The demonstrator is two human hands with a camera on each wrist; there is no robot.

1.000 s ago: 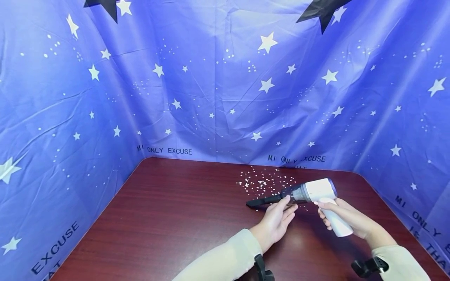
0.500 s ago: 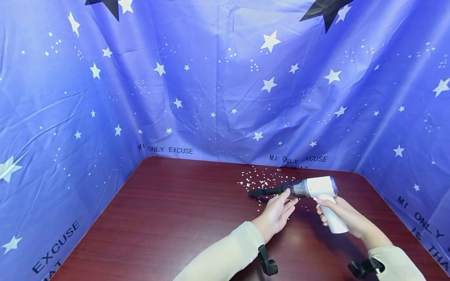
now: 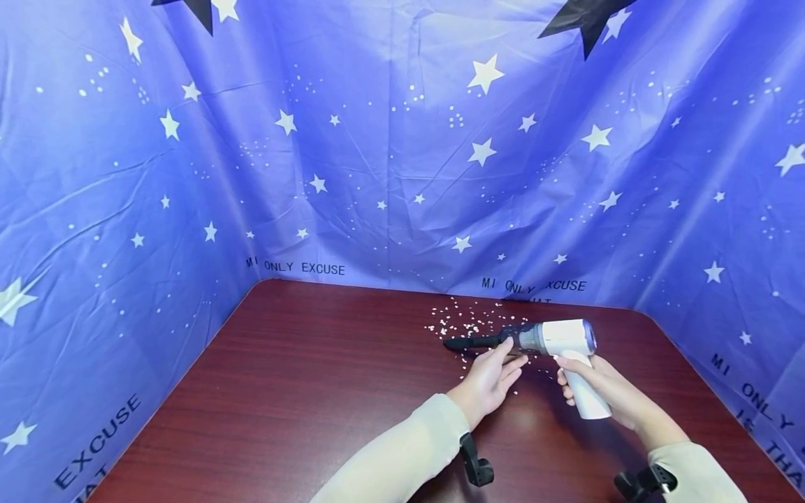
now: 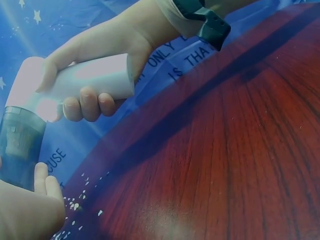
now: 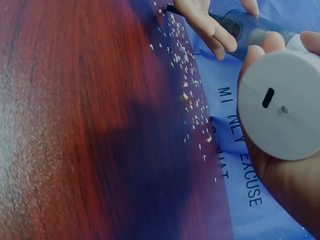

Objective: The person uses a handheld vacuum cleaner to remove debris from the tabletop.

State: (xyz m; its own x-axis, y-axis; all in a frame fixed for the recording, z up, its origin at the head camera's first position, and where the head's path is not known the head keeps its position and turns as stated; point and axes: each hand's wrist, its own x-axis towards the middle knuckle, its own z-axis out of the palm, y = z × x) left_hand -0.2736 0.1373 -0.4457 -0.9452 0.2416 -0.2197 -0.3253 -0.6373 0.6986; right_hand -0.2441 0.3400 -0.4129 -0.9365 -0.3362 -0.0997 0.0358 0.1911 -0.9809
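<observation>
Crosswise and close, with the left hand point(image 3: 492, 383) nearest

From the head view, a slim black plastic nozzle point(image 3: 468, 342) lies crosswise along the near side of a scatter of small, irregular white flakes point(image 3: 474, 330), its tip aimed to the person's left. Most flakes sit just beyond it; a few lie nearer the person on the glossy red-brown wood-grain table point(image 3: 283, 377). The nozzle belongs to a white, pistol-shaped plastic handheld vacuum point(image 3: 566, 337) with a smoky translucent barrel point(image 3: 528, 337). The left hand supports that barrel, fingers mostly straight; the right hand point(image 3: 613, 391), farther from the tip, has its fingers curled round the white handle point(image 3: 588, 395).

In the left wrist view, the barrel slopes down from the right hand's grip towards the left fingers; the nozzle is out of sight.

In the right wrist view, the tip reaches the edge of the flakes, well apart from the handle's round end. Whether it touches the table I cannot tell.
</observation>
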